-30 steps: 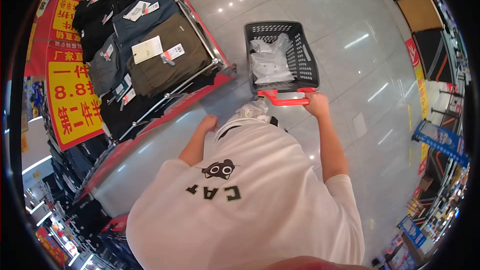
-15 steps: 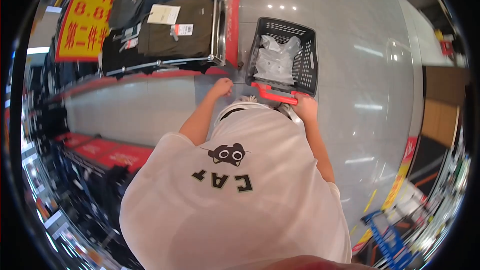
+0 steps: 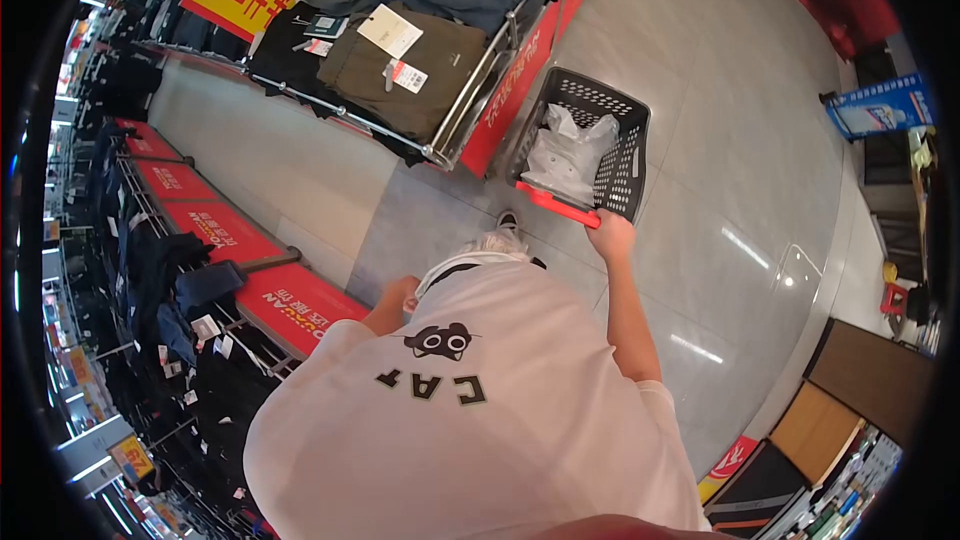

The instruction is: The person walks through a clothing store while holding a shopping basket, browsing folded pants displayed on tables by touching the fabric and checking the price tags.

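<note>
My right hand [image 3: 612,237] is closed around the right end of a red handle [image 3: 552,204]. That handle belongs to a dark grey shopping basket [image 3: 622,172] with perforated walls, held out in front of me above the floor. Inside the basket lies a clear plastic bag [image 3: 570,155] with whitish contents I cannot make out. My left hand [image 3: 402,292] hangs low beside my hip, close to my white shirt [image 3: 450,440]; its fingers are not clear to see. No object shows in it.
A display table of folded trousers [image 3: 395,75] with price tags stands ahead left, close to the basket; its metal rail [image 3: 340,112] juts toward the aisle. Red-edged clothes racks [image 3: 220,220] line the left. Grey tiled floor [image 3: 720,170] stretches right, with boxes [image 3: 820,430] at the far side.
My view has turned, so the display table now sits further right and nearer the basket. My left hand has swung back toward my hip. My right hand still grips the handle.
</note>
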Action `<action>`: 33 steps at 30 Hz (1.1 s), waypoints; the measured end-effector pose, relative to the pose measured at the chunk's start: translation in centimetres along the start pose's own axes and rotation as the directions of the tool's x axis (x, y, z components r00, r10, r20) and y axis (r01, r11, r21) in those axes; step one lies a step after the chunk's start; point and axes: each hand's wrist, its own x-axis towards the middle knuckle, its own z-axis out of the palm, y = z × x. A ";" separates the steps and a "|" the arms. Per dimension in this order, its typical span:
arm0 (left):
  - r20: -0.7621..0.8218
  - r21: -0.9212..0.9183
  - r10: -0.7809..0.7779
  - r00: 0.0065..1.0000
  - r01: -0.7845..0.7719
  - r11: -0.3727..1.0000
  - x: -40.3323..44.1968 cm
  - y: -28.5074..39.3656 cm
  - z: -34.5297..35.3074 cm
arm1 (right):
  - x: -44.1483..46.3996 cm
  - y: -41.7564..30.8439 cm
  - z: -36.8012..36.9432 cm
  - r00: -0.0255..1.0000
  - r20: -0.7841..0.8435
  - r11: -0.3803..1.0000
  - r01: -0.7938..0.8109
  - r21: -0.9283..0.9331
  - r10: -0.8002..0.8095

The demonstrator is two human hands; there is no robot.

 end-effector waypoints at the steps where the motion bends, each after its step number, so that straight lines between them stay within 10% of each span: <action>1: -0.043 0.153 0.239 0.970 -0.230 0.961 1.5 1.1 -0.1 | 1.2 0.5 -0.5 1.000 -0.008 1.000 0.015 -0.008 -0.015; 4: -0.036 0.736 0.798 0.601 -0.525 0.428 11.6 3.9 -1.0 | 4.4 1.7 -1.1 0.997 -0.052 0.998 0.066 0.009 -0.065; 6: -0.229 -0.152 0.187 0.955 -0.225 0.962 7.2 14.1 -3.1 | 7.7 2.3 -1.8 0.999 -0.007 0.997 0.047 -0.065 -0.048; 11: -0.164 -0.446 0.260 0.952 -0.306 0.841 4.4 23.5 -5.2 | 13.7 3.3 -3.3 0.998 0.031 0.996 0.054 -0.069 -0.052; 27: -0.326 -0.654 -0.139 0.935 -0.117 0.747 -1.2 27.3 -1.2 | 27.2 6.5 -6.3 0.979 0.121 0.983 0.173 -0.067 -0.164; 33: -0.294 -0.650 0.103 0.950 -0.278 0.707 -6.5 35.0 -7.1 | 27.8 7.7 -7.2 0.986 0.160 0.996 0.062 -0.064 -0.051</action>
